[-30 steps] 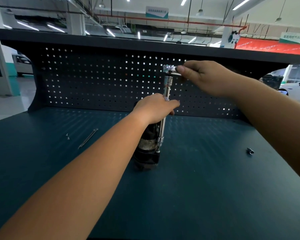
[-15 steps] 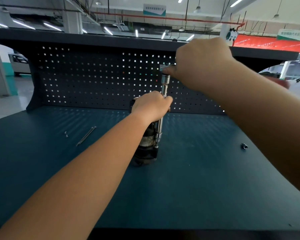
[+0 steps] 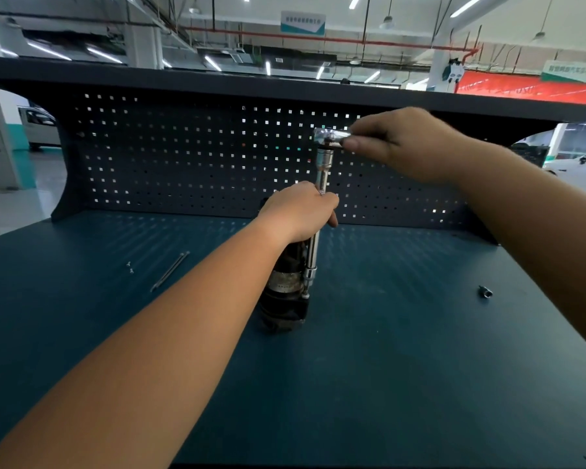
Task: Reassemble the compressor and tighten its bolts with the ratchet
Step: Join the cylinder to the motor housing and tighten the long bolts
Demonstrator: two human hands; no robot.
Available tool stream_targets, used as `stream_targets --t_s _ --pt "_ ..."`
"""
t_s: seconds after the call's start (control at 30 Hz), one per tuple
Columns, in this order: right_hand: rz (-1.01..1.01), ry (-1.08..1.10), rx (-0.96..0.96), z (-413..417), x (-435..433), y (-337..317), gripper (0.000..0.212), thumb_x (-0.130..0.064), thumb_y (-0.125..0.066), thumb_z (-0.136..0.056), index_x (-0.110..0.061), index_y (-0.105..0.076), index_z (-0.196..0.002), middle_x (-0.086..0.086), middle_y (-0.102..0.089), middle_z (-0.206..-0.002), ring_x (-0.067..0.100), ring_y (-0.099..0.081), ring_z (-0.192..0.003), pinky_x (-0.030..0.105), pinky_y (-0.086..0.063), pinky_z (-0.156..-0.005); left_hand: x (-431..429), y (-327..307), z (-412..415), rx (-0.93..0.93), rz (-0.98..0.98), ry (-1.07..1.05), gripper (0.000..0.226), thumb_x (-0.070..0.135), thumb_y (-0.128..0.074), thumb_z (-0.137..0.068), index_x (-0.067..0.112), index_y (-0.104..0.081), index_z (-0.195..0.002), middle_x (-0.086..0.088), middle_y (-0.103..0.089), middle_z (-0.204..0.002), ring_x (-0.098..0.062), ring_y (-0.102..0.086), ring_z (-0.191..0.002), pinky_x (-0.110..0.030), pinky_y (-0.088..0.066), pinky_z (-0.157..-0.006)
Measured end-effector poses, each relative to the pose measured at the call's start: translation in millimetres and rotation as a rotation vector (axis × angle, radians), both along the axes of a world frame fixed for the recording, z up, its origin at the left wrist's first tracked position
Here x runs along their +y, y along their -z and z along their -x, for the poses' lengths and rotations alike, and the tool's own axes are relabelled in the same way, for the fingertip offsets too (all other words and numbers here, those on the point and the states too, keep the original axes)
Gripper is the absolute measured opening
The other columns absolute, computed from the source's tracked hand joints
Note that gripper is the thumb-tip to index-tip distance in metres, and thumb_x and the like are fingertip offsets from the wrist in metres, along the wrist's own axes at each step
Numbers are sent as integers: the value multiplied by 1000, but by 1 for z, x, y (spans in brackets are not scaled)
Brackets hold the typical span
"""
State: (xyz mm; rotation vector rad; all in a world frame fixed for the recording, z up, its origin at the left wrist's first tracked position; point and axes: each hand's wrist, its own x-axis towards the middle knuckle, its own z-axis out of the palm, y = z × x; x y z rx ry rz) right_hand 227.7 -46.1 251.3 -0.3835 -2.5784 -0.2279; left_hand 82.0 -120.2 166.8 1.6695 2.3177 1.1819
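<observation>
A dark cylindrical compressor (image 3: 283, 292) stands upright in the middle of the blue bench. A long chrome extension bar (image 3: 313, 255) runs straight up along its right side, its socket set on a bolt low on the body. My left hand (image 3: 300, 211) grips the top of the compressor together with the bar. The ratchet head (image 3: 330, 135) sits on top of the bar. My right hand (image 3: 400, 143) holds the ratchet handle, which is hidden inside the fist.
Two long thin bolts (image 3: 170, 270) and small screws (image 3: 129, 267) lie on the bench (image 3: 403, 367) to the left. A loose socket (image 3: 485, 292) lies at the right. A perforated back panel (image 3: 183, 157) with a shelf on top closes off the rear.
My right hand swung the ratchet handle toward me and to the left half a second ago, and now it is back out to the right. My left hand kept its hold.
</observation>
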Motion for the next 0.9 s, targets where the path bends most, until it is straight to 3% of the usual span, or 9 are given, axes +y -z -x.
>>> stream_targets --t_s 0.07,0.13,0.27,0.37,0.47,0.57,0.7,0.8,0.9 --pt "135 -38 37 8 4 6 45 -47 -37 -96 -16 -57 -122 -2 -57 -95 16 -50 -90 29 -36 -81 0 -3 2 -29 -1 8 41 33 -38 -92 24 -72 -70 9 -65 -90 -16 -60 -92 -33 -47 -84" --pt "204 -73 67 11 6 10 40 -39 -39 -99 -14 -55 -125 1 -55 -97 16 -50 -92 22 -32 -76 1 -4 4 -32 9 8 40 37 -40 -92 24 -71 -70 11 -65 -91 -15 -60 -92 -33 -46 -86" --pt "249 -16 61 4 7 8 42 -43 -40 -97 -15 -56 -126 0 -58 -103 15 -51 -97 19 -31 -75 4 -4 1 45 65 -33 52 64 -43 -87 20 -71 -81 2 -66 -97 -16 -60 -90 -35 -47 -86" --pt "130 100 68 0 -5 4 53 -57 -38 -92 -18 -60 -120 6 -63 -109 16 -52 -93 30 -41 -81 3 -4 -2 68 75 -53 67 76 -39 -81 18 -71 -91 2 -66 -102 -18 -61 -95 -35 -48 -84" --pt "-148 357 58 2 -28 1 67 -68 -33 -88 -8 -62 -94 8 -59 -81 21 -51 -68 31 -39 -58 5 -3 -5 84 96 -69 78 80 -34 -79 11 -67 -95 2 -62 -106 -22 -61 -103 -35 -48 -86" --pt "-425 454 44 7 -47 -3 62 -56 -35 -96 -4 -41 -64 6 -39 -62 19 -34 -51 26 -19 -46 11 -4 -6 96 78 -101 67 71 -33 -86 13 -66 -79 5 -62 -92 -18 -62 -87 -35 -46 -82" --pt "-415 420 24 11 -57 -3 56 -49 -37 -99 -8 -32 -60 5 -33 -63 22 -38 -56 27 -20 -47 11 -3 -4 3 18 -105 42 36 -37 -89 24 -72 -67 9 -67 -86 -14 -59 -80 -32 -44 -74" --pt "-282 394 14 10 -50 -5 58 -56 -38 -95 -4 -44 -68 5 -39 -67 25 -46 -75 34 -32 -59 7 -2 -3 -14 13 -93 42 34 -36 -87 24 -72 -67 9 -68 -86 -15 -60 -84 -32 -44 -77" --pt "-63 370 -22 9 -41 -10 70 -65 -39 -87 0 -63 -97 10 -59 -84 28 -57 -86 38 -43 -73 4 -3 -5 -30 29 -69 41 33 -36 -87 23 -72 -69 7 -70 -91 -18 -60 -90 -36 -45 -86"
